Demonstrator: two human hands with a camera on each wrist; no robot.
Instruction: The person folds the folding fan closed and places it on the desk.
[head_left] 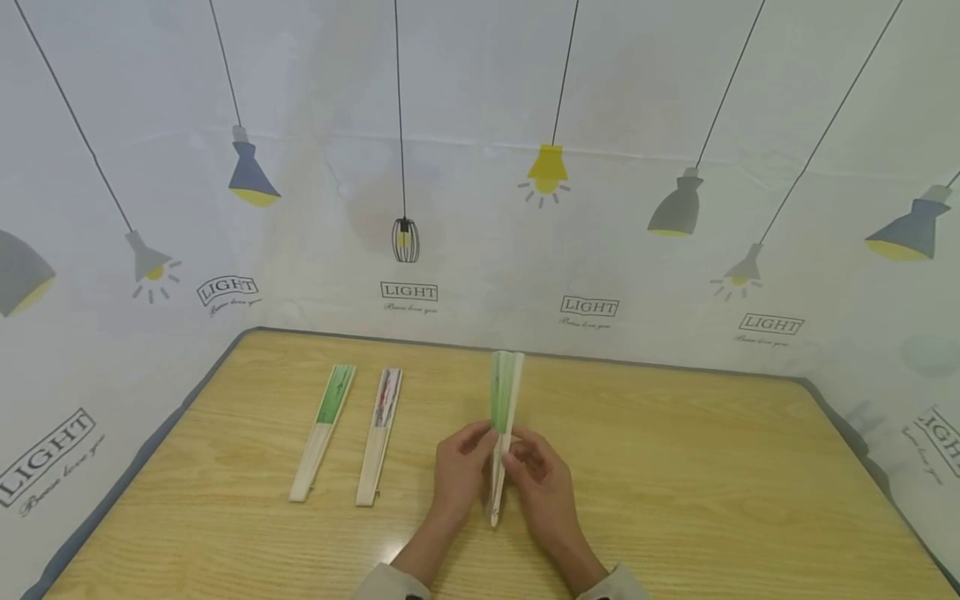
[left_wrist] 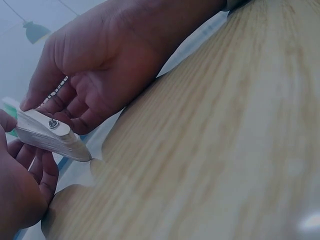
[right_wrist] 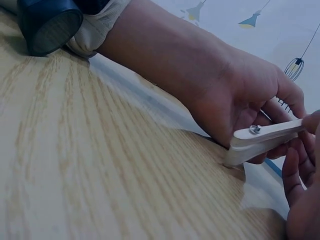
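A green and white folding fan [head_left: 506,392] stands between the two hands, its paper end away from the person and its sticks slightly parted. My left hand [head_left: 460,468] pinches its left side between thumb and fingers. On the other side my right hand [head_left: 547,492] grips the sticks, thumb on the near face. A metal rivet [left_wrist: 53,123] shows at the narrow end in the left wrist view, and the pale fan sticks [right_wrist: 265,137] fill the gap between both hands in the right wrist view.
Left of the hands lie two folded fans, one with green paper [head_left: 337,392] and one with a dark and red pattern [head_left: 387,400]. The wooden table [head_left: 697,467] meets a cloth wall [head_left: 480,183] printed with lamps at its far edge and sides.
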